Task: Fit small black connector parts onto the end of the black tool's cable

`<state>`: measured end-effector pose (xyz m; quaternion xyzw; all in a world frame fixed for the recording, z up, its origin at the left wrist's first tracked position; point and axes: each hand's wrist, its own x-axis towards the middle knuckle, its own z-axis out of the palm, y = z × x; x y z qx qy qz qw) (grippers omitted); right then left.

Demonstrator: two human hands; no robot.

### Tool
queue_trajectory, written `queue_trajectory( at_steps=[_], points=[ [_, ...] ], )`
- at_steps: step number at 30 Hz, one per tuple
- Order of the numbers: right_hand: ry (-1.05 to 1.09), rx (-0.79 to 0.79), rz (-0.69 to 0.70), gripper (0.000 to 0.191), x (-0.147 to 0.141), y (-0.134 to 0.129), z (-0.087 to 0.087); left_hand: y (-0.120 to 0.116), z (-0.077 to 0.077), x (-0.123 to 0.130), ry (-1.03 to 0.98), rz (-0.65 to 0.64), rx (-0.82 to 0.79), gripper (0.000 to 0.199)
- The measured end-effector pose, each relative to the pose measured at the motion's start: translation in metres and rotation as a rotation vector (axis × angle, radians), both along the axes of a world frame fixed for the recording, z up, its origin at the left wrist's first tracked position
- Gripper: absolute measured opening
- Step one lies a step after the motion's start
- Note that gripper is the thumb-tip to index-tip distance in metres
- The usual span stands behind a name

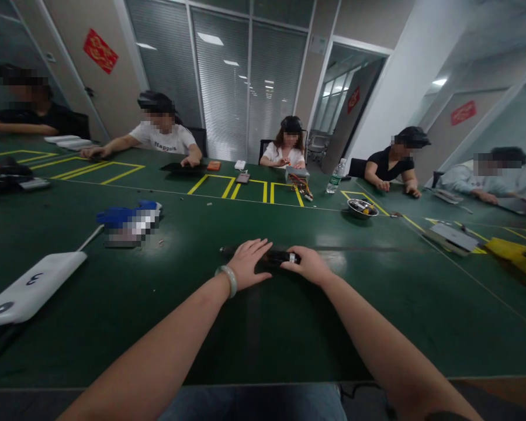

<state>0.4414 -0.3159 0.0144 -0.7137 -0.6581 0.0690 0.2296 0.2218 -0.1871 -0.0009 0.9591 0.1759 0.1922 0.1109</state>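
Observation:
A black, elongated object (pixel 277 256) lies across the green table (pixel 179 351) in front of me, its narrow tip poking out on the left. My left hand (pixel 248 263), with a pale bangle (pixel 231 280) at the wrist, rests over its left part with fingers spread. At the right end, by a light band, my right hand (pixel 309 265) has its fingers wrapped round the object. The part under my left palm is hidden.
On the left lie a white power bank (pixel 35 286) with a cable and a blue item (pixel 123 216). A metal bowl (pixel 362 209) of small parts and a water bottle (pixel 335 176) stand beyond my hands. Several people sit across the table. A yellow item (pixel 515 257) lies far right.

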Motion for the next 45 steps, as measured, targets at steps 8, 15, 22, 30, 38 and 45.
queue_trajectory(
  at_steps=[8, 15, 22, 30, 38, 45],
  points=[
    [0.005, -0.012, 0.152, 0.056, -0.019, -0.001, 0.002, 0.021, 0.006, -0.011, 0.085, 0.120, 0.000, 0.046],
    [0.078, -0.188, 0.032, 0.041, 0.003, -0.029, 0.011, 0.018, 0.005, -0.008, 0.102, 0.097, 0.027, 0.050],
    [0.051, -0.297, -0.027, 0.024, 0.021, -0.037, 0.016, 0.020, 0.004, -0.008, 0.143, 0.090, 0.020, 0.051],
    [0.301, -0.371, -0.102, 0.023, 0.040, -0.041, 0.016, 0.020, 0.005, -0.007, 0.158, 0.087, 0.008, 0.050],
    [-0.087, -0.296, -0.254, 0.020, 0.013, -0.104, 0.034, 0.019, 0.006, -0.007, 0.153, 0.107, 0.007, 0.049],
    [-0.395, -0.130, -0.375, 0.009, -0.007, -0.122, 0.008, 0.014, 0.009, -0.009, 0.156, 0.121, 0.029, 0.061]
  ],
)
